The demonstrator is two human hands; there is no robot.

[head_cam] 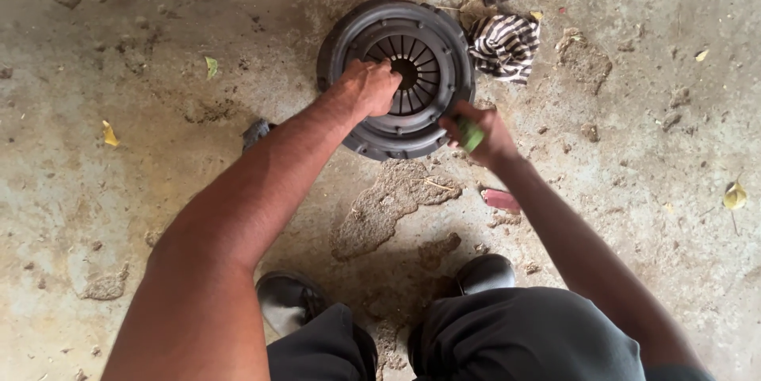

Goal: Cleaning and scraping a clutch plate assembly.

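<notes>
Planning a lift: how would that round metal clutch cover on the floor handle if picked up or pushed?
The clutch cover looks like thick stamped metal, so probably stiff and heavy for its size. It lies flat on the rough concrete floor, so it should scrape rather than roll. The dusty rim may be slippery where the left hand rests.

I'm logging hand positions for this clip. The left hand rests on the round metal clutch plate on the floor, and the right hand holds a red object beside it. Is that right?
Not quite: the head view shows the object in the right hand is green, not red. The rest holds: the left hand rests on the round metal clutch plate on the floor.
</notes>
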